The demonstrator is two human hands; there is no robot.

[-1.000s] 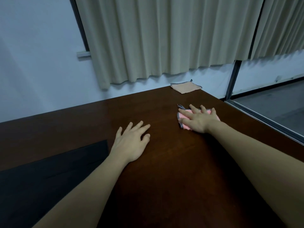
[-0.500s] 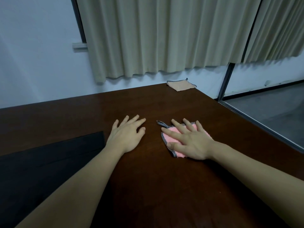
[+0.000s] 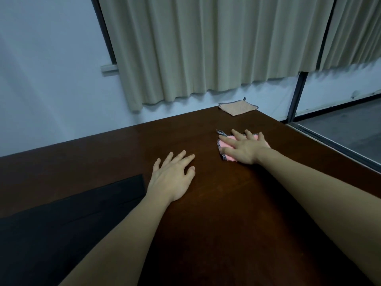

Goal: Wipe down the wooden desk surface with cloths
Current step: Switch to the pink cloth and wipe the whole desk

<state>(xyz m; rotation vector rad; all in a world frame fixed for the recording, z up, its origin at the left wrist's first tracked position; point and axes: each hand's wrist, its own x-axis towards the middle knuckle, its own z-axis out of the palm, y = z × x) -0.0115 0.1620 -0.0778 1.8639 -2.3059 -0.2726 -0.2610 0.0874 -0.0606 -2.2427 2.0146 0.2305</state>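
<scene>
Pink cloth (image 3: 225, 143) has slid farther across desk (image 3: 226, 203).

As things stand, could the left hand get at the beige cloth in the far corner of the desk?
Probably, with a long stretch: the left hand lies flat well short of the beige cloth, and only bare desk lies between.

Glossy wooden desk (image 3: 216, 203), fuzzy pink cloth (image 3: 225, 143)
</scene>
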